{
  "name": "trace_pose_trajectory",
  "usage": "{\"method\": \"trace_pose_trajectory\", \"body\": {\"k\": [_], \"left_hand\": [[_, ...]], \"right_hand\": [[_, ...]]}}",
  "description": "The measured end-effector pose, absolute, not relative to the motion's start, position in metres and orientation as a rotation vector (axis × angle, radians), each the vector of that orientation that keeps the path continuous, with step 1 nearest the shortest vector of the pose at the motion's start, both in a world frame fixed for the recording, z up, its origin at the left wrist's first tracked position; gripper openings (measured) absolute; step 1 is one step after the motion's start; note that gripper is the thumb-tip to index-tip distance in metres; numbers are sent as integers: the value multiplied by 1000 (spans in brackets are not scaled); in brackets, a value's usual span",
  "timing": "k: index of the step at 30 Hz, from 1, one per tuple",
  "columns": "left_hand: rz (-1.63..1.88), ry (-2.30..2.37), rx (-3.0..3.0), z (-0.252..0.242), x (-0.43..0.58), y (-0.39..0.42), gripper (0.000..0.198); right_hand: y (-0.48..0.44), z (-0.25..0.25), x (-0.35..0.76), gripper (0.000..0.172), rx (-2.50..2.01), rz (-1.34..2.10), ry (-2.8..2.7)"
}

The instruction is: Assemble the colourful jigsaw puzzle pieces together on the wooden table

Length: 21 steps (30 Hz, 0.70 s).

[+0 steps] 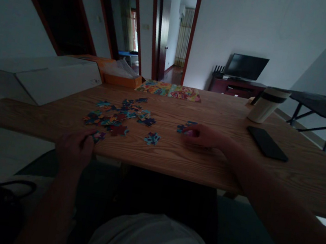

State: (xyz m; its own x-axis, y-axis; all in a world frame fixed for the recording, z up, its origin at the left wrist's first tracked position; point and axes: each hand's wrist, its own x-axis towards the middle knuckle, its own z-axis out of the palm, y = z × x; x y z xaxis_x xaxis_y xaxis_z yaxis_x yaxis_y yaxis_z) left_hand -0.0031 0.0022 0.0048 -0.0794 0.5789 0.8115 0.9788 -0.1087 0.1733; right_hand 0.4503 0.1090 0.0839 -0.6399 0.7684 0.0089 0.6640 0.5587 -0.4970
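My left hand is at the table's near edge, its thumb and fingers pinched on a small puzzle piece with purple and blue print. Farther right, my right hand rests low over the tabletop with curled fingers on a pinkish puzzle piece, partly hidden by them. Touching or right beside it are blue puzzle pieces. A loose pile of colourful puzzle pieces lies ahead of my left hand. One light blue puzzle piece sits by itself between the hands.
A printed puzzle picture sheet lies at the table's far edge, beside an orange box with clear plastic. A large white box stands at left. To the right are a black phone and a pale tumbler.
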Motion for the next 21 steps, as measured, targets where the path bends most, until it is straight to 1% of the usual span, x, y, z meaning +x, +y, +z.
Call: {"method": "trace_pose_trajectory", "body": {"k": [2, 5, 9, 11, 19, 21], "left_hand": [[-1075, -1690, -1714, 6, -2, 1, 37], [-1052, -1733, -1710, 9, -1, 0, 36], [-1034, -1766, -1742, 13, 0, -3, 36], [-1027, -1781, -1754, 15, 2, -4, 36], [-1069, -1829, -1782, 20, 5, -6, 35], [-1059, -1848, -1773, 19, 5, -6, 35]], "right_hand": [[108, 82, 446, 37, -1160, 601, -2601], [106, 84, 445, 37, -1220, 555, -2608], [106, 90, 449, 25, -1358, 633, -2590], [109, 90, 454, 22, -1365, 680, -2587], [133, 80, 483, 27, -1459, 645, -2570], [133, 81, 487, 30, -1439, 653, -2580]]}}
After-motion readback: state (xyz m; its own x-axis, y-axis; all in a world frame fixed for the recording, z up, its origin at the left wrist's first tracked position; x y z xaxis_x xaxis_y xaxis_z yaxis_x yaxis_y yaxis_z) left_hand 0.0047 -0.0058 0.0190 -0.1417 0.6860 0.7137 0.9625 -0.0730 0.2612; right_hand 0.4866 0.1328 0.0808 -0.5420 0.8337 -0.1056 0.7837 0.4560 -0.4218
